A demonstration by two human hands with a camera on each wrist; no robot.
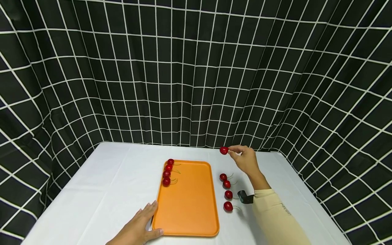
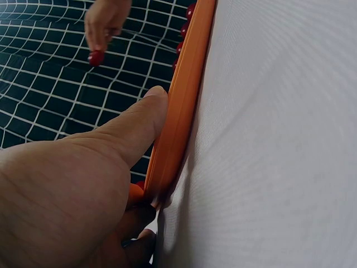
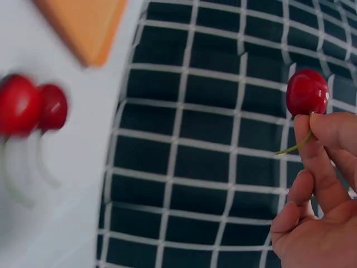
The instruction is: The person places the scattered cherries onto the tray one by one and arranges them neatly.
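Observation:
Up over the table's far right, my right hand (image 1: 246, 160) pinches a red cherry (image 1: 224, 150) between thumb and fingertips. In the right wrist view, the green stem (image 3: 295, 147) runs between those fingertips, and the fruit sticks out past them. My left hand (image 1: 139, 223) rests against the near left corner of an orange tray (image 1: 188, 204), fingers along its left side and thumb on the near rim. Several cherries (image 1: 166, 174) form a column inside the tray's far left edge, stems pointing right. Several more cherries (image 1: 228, 194) lie on the cloth right of the tray.
A white cloth (image 1: 122, 170) covers the table. Black curtain with a white grid (image 1: 183, 85) stands behind and on both sides. A dark wrist-mounted piece (image 1: 245, 197) sits by the beige right sleeve (image 1: 275, 214), close to the loose cherries.

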